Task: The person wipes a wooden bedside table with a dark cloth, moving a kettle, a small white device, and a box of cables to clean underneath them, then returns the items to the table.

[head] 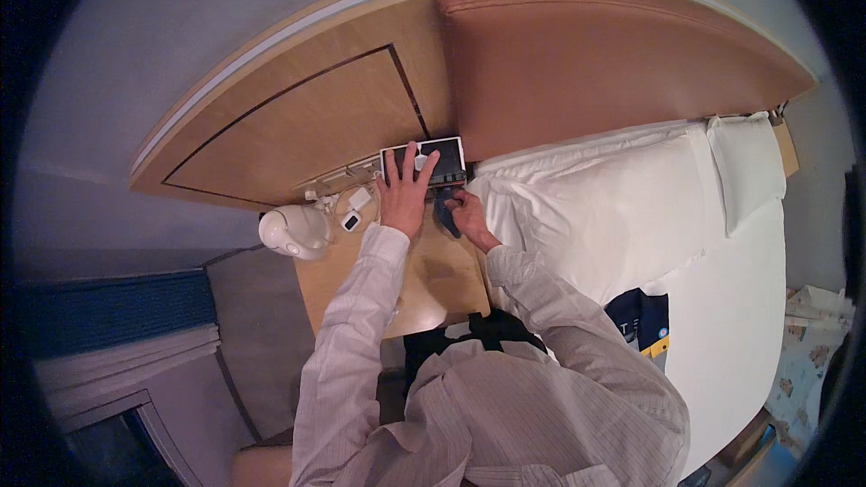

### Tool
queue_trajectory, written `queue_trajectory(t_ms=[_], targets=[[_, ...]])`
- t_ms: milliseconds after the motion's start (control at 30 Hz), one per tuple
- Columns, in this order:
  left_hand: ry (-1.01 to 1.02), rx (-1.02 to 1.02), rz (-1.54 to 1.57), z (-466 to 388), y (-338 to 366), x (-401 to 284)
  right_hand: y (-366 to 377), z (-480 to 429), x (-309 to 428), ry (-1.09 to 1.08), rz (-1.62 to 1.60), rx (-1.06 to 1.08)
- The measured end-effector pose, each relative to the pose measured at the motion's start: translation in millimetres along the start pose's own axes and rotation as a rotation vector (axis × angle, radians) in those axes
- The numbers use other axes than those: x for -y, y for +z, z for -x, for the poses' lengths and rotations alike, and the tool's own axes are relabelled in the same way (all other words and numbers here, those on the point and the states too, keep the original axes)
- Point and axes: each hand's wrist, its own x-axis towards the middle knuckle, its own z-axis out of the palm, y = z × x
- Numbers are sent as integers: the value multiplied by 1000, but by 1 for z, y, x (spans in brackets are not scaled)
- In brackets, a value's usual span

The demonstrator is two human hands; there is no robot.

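Observation:
My left hand [406,197] rests with spread fingers over a dark rectangular tray or box [449,154] with a white rim, which stands at the back of the wooden bedside table [440,284]. A small white item [421,161] shows between those fingers. Just right of it, my right hand [468,213] pinches a dark blue-grey cloth [444,212] at the front of the tray. The cloth hangs down toward the tabletop. Its upper end meets the tray's front edge, and my fingers hide part of it.
A white electric kettle [295,231] stands at the table's left. Near it lie a white charger [359,199] and a small white device [351,220] with a dark screen, among cables. To the right is a bed with white pillows [609,210] and a navy package [639,318].

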Motion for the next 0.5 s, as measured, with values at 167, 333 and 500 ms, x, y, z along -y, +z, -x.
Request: queue_trajectory(t_ms=[167,333,500], targets=[[-57,-18,-9,3,0,-4,-2,0,2,-49,57,-15],[8,3,-67,-19,-6,6,1,-9,15,5,126,-90],[-32,-46,8,-21,8,2,-6,-21,18,-63,47,17]])
